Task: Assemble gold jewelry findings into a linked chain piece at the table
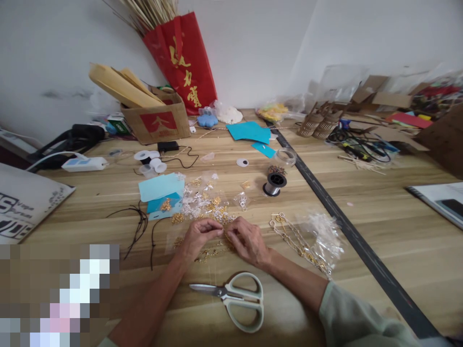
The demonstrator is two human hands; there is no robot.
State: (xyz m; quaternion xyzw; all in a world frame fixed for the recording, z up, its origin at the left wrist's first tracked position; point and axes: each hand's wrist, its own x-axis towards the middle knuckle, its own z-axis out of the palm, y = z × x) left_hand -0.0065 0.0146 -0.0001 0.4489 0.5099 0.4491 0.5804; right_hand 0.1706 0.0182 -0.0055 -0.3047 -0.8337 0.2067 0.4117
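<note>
My left hand and my right hand meet over the table, thumbs and fingers pinched close together. What they pinch is too small to make out. Just beyond the fingertips lies a heap of silver and gold beads, partly in clear bags. A beaded strand runs along the table under the hands. White-handled scissors rest nearer me, blades pointing left. Right of my right hand are gold and silver chains beside a crumpled clear plastic bag. A spool of fine wire stands farther back.
Blue cards and black cords lie to the left. A dark strip crosses the wooden table on the right. A cardboard box and a red bag stand at the back, with woven baskets farther right.
</note>
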